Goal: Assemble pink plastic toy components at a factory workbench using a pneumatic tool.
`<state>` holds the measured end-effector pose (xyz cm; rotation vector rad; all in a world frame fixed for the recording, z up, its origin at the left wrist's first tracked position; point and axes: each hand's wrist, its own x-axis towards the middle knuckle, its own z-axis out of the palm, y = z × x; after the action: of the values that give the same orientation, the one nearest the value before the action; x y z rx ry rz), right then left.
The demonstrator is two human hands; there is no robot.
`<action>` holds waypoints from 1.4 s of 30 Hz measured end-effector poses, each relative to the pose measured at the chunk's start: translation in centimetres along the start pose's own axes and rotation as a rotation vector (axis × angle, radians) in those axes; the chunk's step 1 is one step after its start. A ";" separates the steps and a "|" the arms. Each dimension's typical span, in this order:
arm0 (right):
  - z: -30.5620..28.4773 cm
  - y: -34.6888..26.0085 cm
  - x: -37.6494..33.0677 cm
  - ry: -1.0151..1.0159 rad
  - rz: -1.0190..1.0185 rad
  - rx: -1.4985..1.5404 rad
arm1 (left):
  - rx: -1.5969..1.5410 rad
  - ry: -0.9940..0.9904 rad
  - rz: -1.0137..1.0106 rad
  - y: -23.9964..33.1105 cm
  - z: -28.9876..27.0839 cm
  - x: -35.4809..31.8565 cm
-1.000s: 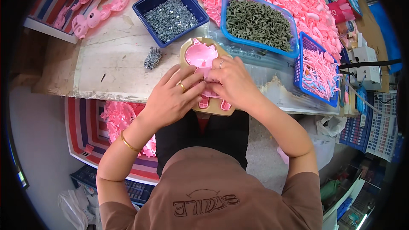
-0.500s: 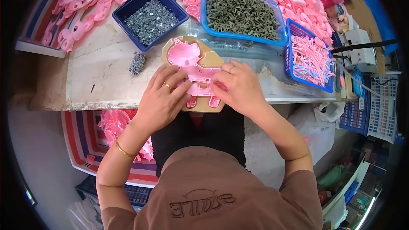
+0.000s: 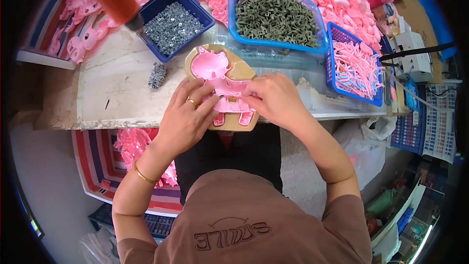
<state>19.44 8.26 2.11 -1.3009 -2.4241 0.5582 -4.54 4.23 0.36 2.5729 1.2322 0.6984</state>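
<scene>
both hands, left hand (image 3: 188,117) and right hand (image 3: 273,99), press fingertips on the pink plastic pig-shaped shell (image 3: 222,80) seated in the tan wooden jig (image 3: 244,71). beyond the jig, the blue tray of silver screws (image 3: 175,19) waits; fastening looks undone.

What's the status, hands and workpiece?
Both hands, left and right, pressing pink toy shell into tan jig. Screw bin behind. Nothing blocking.

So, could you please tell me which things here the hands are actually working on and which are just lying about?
In hand:
- left hand and right hand, both on the pink animal-shaped shell
- tan jig under the shell

Lying about:
- blue tray of small metal screws
- blue tub of grey-green parts
- blue basket of pink sticks
- loose screw clump
</scene>
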 end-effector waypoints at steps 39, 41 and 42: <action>-7.2 -6.0 15.0 0.165 -0.211 0.773 | 0.348 -0.126 -0.300 -12.5 -3.1 8.8; -7.6 -6.0 14.8 0.108 -0.157 0.700 | 0.354 -0.092 -0.155 -12.1 -3.1 8.5; -7.4 -6.0 14.7 0.110 -0.152 0.701 | 0.352 -0.095 -0.152 -11.7 -2.8 8.2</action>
<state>10.87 18.99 12.98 -0.8131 -1.9317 1.1225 -9.46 17.88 1.10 2.7023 1.6217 0.3495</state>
